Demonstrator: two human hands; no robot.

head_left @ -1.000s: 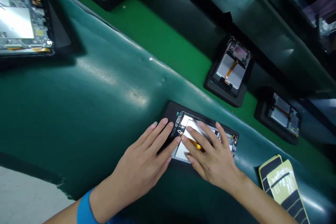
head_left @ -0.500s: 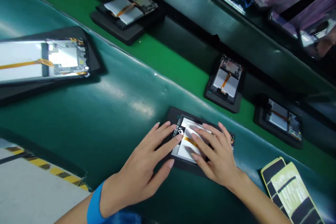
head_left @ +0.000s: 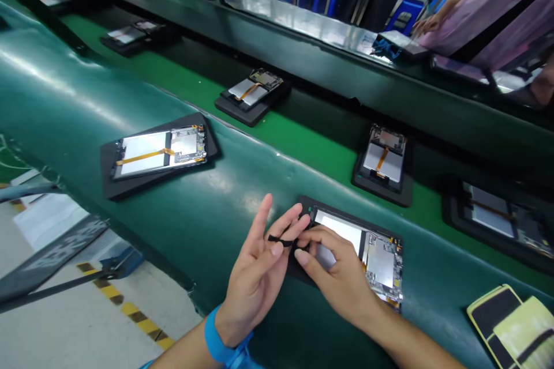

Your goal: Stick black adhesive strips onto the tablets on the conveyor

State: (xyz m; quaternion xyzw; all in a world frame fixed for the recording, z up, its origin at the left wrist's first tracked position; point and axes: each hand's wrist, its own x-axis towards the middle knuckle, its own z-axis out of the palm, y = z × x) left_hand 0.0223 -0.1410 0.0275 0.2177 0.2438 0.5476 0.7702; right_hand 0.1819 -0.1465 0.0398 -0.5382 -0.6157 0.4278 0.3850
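Observation:
My left hand (head_left: 259, 277), with a blue band (head_left: 216, 337) at the wrist, pinches a short black adhesive strip (head_left: 280, 240) between thumb and fingers; its index finger points up. My right hand (head_left: 346, 279) meets it there, thumb and fingertips closed at the strip's other end, which they partly hide. Behind and under the right hand lies an opened tablet (head_left: 381, 262), its circuit board and silvery battery showing, on a black foam pad (head_left: 306, 205). Right of it are yellow backing sheets (head_left: 526, 323) with black strips on them.
Another opened tablet (head_left: 160, 153) on a pad lies to the left. Several more sit along the bright green belt (head_left: 311, 147), among them one tablet (head_left: 385, 155) straight ahead. A person in pink (head_left: 489, 6) stands across the line. Striped floor tape (head_left: 138, 320) shows lower left.
Both hands have lifted off the tablet and come together, now with a black strip between them. My view has tilted up and shifted left, showing more of the line.

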